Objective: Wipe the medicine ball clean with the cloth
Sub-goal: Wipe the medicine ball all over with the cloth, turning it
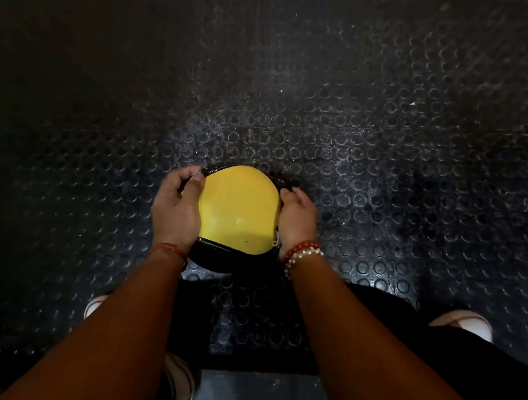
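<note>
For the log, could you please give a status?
Left hand and right hand hold the medicine ball by its sides. No cloth in view. Nothing blocking.

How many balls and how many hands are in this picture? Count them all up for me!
medicine ball: 1
hands: 2, the left hand and the right hand, both holding the ball
Total: 3

dark floor point(386, 93) studded with raised round discs point(341, 139) fills the view. light falls brightest at the middle and right, catching the disc rims; the far left sinks into shadow.
</note>
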